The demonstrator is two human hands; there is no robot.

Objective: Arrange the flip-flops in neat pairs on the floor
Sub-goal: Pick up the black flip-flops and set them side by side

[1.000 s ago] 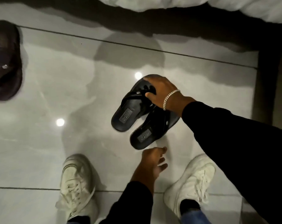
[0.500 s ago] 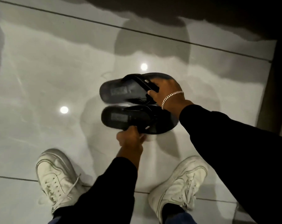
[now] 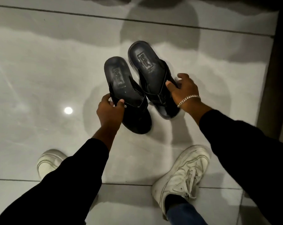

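A: Left hand (image 3: pixel 110 111)?
B: Pinches the strap of the left flip-flop (image 3: pixel 121 88).
A: Right hand (image 3: pixel 183 90)?
B: Fingers on the right flip-flop (image 3: pixel 150 69); the two lie side by side on the tile floor (image 3: pixel 40 78).

We cannot read the blurred heel stamps on the flip-flops (image 3: pixel 129 88); our left sleeve (image 3: pixel 64 181) covers most of the left sneaker (image 3: pixel 48 161).
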